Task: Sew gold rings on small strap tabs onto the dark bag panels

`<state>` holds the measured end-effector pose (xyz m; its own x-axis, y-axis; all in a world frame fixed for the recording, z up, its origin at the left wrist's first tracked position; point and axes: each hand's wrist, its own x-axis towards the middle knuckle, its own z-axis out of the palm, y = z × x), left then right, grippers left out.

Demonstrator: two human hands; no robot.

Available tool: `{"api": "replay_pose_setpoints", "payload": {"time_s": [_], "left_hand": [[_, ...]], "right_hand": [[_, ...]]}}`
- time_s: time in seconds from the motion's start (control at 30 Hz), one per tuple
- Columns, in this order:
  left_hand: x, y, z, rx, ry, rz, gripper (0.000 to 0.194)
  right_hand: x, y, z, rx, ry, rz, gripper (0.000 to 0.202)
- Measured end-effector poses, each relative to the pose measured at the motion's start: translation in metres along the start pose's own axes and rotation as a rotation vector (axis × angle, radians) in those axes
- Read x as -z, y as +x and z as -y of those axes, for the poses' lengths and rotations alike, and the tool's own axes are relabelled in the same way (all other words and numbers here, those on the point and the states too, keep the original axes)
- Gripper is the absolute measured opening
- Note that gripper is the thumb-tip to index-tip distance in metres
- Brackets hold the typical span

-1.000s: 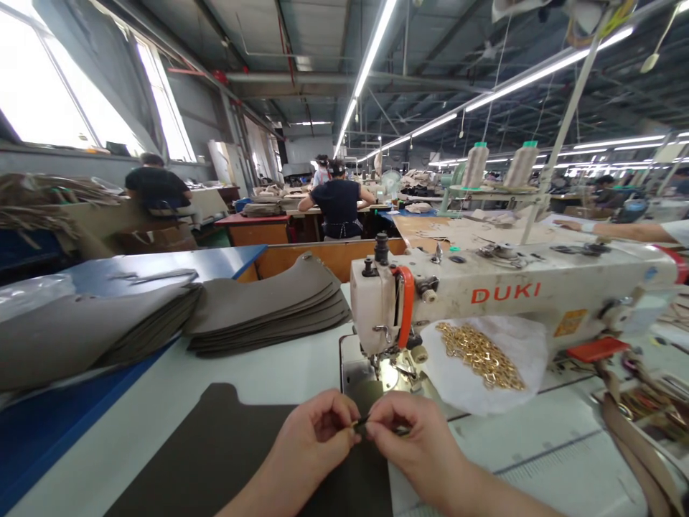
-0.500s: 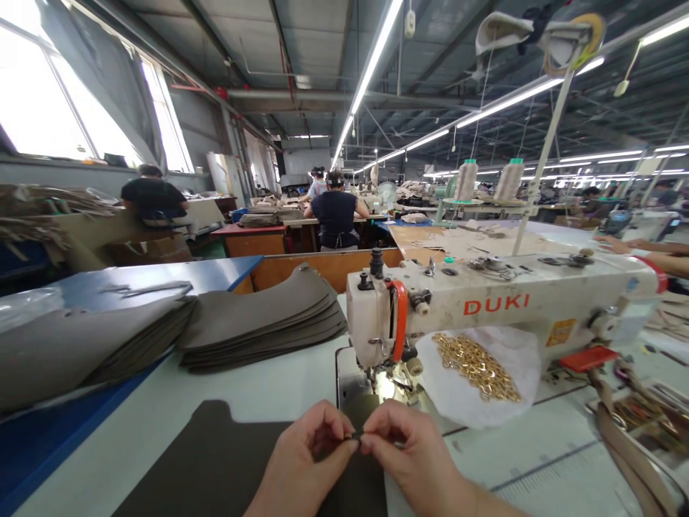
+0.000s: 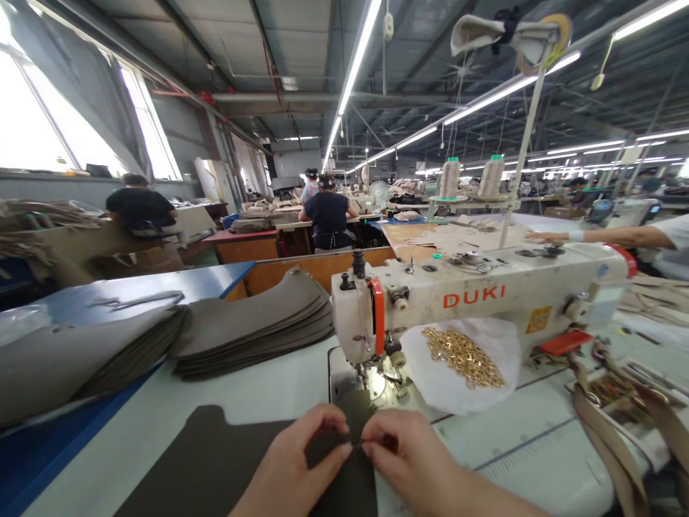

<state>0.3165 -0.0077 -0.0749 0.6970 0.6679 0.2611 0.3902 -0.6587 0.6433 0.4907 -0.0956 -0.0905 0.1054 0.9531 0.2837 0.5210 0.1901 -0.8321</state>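
Note:
My left hand (image 3: 298, 456) is pinched close to the edge of a dark grey-brown panel (image 3: 215, 459). Opposite it, my right hand (image 3: 406, 449) also pinches, with the fingertips of both hands nearly meeting. Whatever lies between them is small and dark, too little to name. The panel lies flat under my hands, and a narrow tab of it reaches toward the needle area of the white sewing machine (image 3: 463, 298). Just beyond my fingertips the machine's lit metal needle plate (image 3: 377, 388) shows.
Stacked dark panels (image 3: 258, 323) lie at the left. A white sheet (image 3: 420, 366) with many gold metal rings (image 3: 463, 355) rests under the machine arm. Beige straps (image 3: 608, 438) hang at the right beside a tray. A co-worker's arm (image 3: 619, 235) reaches in behind the machine.
My view has turned slightly right. My fingertips have moved slightly, and the dark piece between them shows less. The co-worker's arm reaches further into view.

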Motion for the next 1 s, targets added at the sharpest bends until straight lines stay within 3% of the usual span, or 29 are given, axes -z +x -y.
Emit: {"api": "replay_pose_setpoints", "payload": {"time_s": [0.17, 0.27, 0.6, 0.73, 1.0], "left_hand": [[0.001, -0.007, 0.015, -0.255, 0.424, 0.006, 0.042], [-0.005, -0.014, 0.019, -0.279, 0.55, -0.017, 0.045], [-0.006, -0.016, 0.019, -0.293, 0.542, -0.148, 0.039], [-0.008, 0.002, 0.008, -0.437, 0.441, -0.176, 0.022], [-0.02, 0.022, -0.001, -0.514, 0.418, -0.17, 0.025]], "right_hand": [[0.02, -0.004, -0.002, -0.335, 0.246, 0.078, 0.014], [0.022, 0.004, -0.005, -0.443, 0.305, 0.122, 0.013], [0.005, 0.058, -0.001, -0.534, 0.248, 0.251, 0.018], [0.009, 0.064, 0.001, -0.538, 0.212, 0.314, 0.018], [0.012, 0.068, -0.004, -0.525, 0.157, 0.385, 0.017]]}}
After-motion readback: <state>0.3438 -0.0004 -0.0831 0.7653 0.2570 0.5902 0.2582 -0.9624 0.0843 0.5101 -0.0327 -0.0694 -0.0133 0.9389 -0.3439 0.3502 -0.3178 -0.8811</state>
